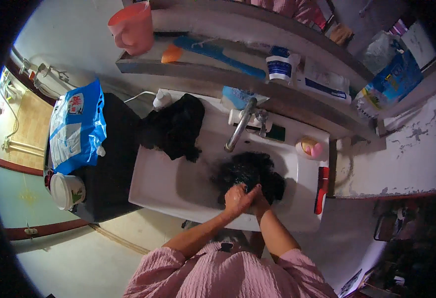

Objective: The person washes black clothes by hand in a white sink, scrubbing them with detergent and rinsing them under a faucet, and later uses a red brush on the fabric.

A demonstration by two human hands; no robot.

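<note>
Left hand (237, 198) and right hand (255, 194) seem closed around the wet cloth (250, 169) at its six o'clock edge, probably soft, heavy, slippery, best gripped by thick folds.

Looks like a home washroom, judging by fittings and toiletries. Has a white washbasin (151, 184) at the centre with dark cloth (250, 166) in it, a metal tap (240, 125) toward twelve o'clock, and a shelf (188, 77) above, carrying a pink mug (134, 32) at eleven o'clock and white-and-blue tubes (281, 67) at one. Shows a mirror (297, 10) toward one o'clock and a small round dish (304, 153) at three.
</note>
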